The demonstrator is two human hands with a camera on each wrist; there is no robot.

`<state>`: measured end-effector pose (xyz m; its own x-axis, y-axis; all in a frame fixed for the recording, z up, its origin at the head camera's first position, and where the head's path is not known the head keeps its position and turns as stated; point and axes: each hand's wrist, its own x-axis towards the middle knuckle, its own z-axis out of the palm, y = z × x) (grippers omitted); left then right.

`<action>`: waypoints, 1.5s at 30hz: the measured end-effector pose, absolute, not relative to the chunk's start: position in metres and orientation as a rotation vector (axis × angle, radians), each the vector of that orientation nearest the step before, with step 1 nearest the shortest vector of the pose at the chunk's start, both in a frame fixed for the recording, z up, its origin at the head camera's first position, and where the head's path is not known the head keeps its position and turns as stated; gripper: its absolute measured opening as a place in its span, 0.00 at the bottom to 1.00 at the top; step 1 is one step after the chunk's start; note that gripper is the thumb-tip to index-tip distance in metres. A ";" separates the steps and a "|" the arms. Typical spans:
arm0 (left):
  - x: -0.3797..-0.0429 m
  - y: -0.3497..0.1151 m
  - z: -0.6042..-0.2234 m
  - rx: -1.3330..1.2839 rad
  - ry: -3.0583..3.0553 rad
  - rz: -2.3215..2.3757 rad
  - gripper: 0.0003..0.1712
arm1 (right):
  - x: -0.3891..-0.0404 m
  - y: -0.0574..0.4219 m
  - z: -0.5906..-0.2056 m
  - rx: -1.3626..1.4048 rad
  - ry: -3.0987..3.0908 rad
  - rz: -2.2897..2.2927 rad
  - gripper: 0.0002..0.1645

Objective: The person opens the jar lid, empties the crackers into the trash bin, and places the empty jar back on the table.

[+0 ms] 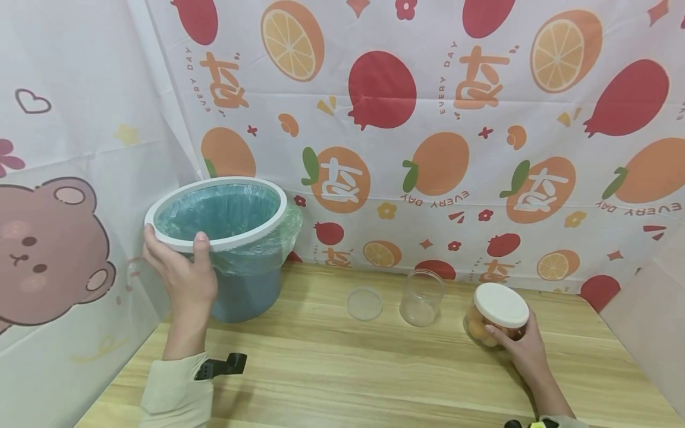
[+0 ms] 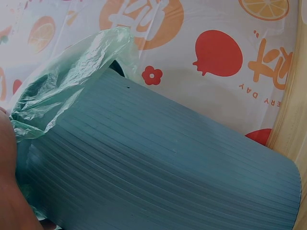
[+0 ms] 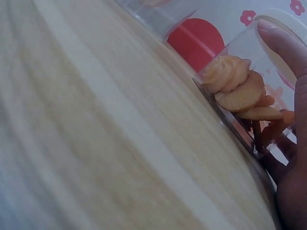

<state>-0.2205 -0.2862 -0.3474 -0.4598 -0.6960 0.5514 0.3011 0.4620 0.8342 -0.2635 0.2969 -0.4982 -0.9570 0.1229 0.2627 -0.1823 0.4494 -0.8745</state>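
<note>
At the left of the head view my left hand [image 1: 188, 274] holds a blue-grey trash can [image 1: 251, 295] by its near left side, thumb tip up at the white rim [image 1: 273, 229]. A thin green bag [image 1: 278, 241] lines the can and hangs over its outside. The ribbed wall fills much of the left wrist view. My right hand [image 1: 528, 351] grips a clear jar [image 1: 472, 324] with a white lid [image 1: 501, 304] at the right of the table. Round cookies [image 3: 242, 93] and darker orange pieces show through its side in the right wrist view.
To the left of the held jar stands an open clear jar [image 1: 421, 304], with a flat clear lid [image 1: 364, 304] beside it on the wooden table [image 1: 374, 374]. A fruit-print cloth [image 1: 374, 238] hangs along the back edge, and a bear-print sheet [image 1: 53, 255] borders the left.
</note>
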 end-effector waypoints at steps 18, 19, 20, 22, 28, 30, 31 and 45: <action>-0.220 -0.287 -0.347 0.354 -1.690 -1.209 0.53 | -0.262 0.295 -0.498 0.129 -2.409 1.527 0.56; -0.220 -0.287 -0.347 0.355 -1.689 -1.208 0.53 | -0.261 0.295 -0.498 0.141 -2.406 1.533 0.56; -0.220 -0.287 -0.347 0.354 -1.689 -1.207 0.53 | -0.261 0.294 -0.498 0.157 -2.403 1.543 0.56; -0.220 -0.287 -0.347 0.354 -1.687 -1.205 0.53 | -0.261 0.292 -0.498 0.184 -2.392 1.562 0.55; -0.219 -0.287 -0.346 0.364 -1.697 -1.204 0.53 | -0.260 0.289 -0.501 0.222 -2.368 1.586 0.55; -0.219 -0.287 -0.346 0.367 -1.702 -1.205 0.53 | -0.260 0.287 -0.502 0.231 -2.360 1.584 0.55; -0.219 -0.287 -0.347 0.369 -1.703 -1.205 0.53 | -0.260 0.286 -0.502 0.237 -2.353 1.590 0.55; -0.220 -0.288 -0.348 0.374 -1.713 -1.213 0.53 | -0.259 0.275 -0.505 0.348 -2.321 1.681 0.56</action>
